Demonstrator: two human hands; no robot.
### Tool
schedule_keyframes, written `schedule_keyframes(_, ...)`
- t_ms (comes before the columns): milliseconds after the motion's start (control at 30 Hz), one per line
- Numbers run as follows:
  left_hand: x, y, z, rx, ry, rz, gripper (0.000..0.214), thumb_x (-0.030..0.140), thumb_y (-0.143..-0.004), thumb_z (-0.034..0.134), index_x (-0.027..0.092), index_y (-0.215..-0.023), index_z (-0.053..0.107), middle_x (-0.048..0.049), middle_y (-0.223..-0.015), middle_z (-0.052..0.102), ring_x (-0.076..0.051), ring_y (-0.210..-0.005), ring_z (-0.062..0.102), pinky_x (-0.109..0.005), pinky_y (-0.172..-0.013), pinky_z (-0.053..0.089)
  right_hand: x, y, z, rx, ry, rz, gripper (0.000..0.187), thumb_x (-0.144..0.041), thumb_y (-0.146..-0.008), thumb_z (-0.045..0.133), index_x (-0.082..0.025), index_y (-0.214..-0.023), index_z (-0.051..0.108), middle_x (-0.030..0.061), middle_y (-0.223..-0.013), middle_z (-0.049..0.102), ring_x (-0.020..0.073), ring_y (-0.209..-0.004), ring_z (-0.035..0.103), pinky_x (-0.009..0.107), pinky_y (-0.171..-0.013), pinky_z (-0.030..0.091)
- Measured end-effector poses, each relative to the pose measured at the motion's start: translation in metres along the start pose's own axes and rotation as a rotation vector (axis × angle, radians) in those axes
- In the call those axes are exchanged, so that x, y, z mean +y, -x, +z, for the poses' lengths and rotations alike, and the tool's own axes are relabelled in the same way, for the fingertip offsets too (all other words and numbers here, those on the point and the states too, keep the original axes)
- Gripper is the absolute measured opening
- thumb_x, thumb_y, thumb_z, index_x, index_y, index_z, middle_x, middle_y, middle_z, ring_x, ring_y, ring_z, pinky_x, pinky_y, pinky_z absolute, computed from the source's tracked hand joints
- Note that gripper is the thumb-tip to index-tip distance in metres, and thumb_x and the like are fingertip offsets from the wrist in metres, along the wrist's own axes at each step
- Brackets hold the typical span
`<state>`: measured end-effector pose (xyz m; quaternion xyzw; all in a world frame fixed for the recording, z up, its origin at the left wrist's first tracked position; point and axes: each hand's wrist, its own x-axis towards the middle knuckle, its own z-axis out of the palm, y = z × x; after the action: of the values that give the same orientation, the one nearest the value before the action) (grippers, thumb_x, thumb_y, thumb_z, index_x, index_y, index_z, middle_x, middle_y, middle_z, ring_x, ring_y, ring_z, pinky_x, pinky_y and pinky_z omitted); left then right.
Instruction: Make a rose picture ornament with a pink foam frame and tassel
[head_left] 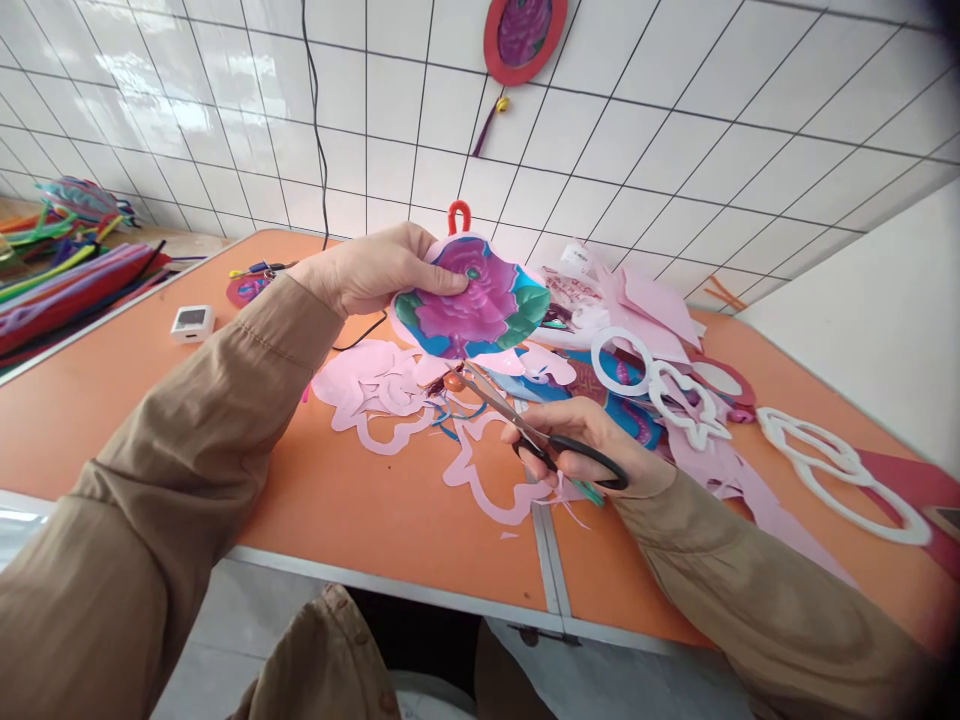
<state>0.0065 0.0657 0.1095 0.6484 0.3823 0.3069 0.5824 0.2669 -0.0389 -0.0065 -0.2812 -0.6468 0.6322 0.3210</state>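
Left hand [367, 270] pinches the flower cutout [480, 300]; right hand [577, 440] grips scissors [525, 425], blades open beneath it.

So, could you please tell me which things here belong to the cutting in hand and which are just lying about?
In use: flower disc, held in the left hand; scissors, held in the right hand.
Lying about: pink offcuts, white rings, small white device, pipe cleaners, red oval ornament on the wall.
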Motion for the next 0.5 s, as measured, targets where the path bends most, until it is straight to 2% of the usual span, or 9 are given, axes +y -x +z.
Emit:
schedule_keyframes(200, -0.003, -0.001, 0.0014, -0.03, -0.032, -0.023, 0.025, 0.0, -0.089, 0.066, 0.009, -0.069, 0.079, -0.0057, -0.073, 0.078, -0.02, -0.071, 0.078, -0.03, -0.073, 0.062, -0.004, -0.0013, 0.0035, 0.03, 0.019, 0.025, 0.056, -0.057, -0.076, 0.087, -0.012, -0.107, 0.077, 0.003, -0.066, 0.064, 0.0122, -0.059, 0.055, 0.025, -0.053, 0.038)
schedule_keyframes(333, -0.0066, -0.0022, 0.0041, -0.07, -0.028, -0.011, 0.024, 0.0, -0.086, 0.067, 0.011, -0.069, 0.08, -0.0063, -0.073, 0.078, -0.02, -0.067, 0.077, -0.03, -0.071, 0.062, -0.0063, -0.0024, 0.0054, 0.011, 0.034, 0.072, 0.059, -0.06, -0.076, 0.086, -0.012, -0.11, 0.075, -0.001, -0.063, 0.057, 0.0091, -0.052, 0.046, 0.024, -0.047, 0.033)
schedule_keyframes(500, -0.0101, -0.0036, 0.0078, -0.099, -0.038, -0.011, 0.017, 0.001, -0.083, 0.07, 0.011, -0.073, 0.079, -0.0082, -0.075, 0.079, -0.024, -0.075, 0.079, -0.031, -0.075, 0.062, -0.0032, -0.0029, 0.0041, -0.009, 0.067, 0.052, 0.059, -0.059, -0.079, 0.084, -0.011, -0.112, 0.074, -0.0022, -0.062, 0.052, 0.0094, -0.054, 0.044, 0.023, -0.046, 0.033)
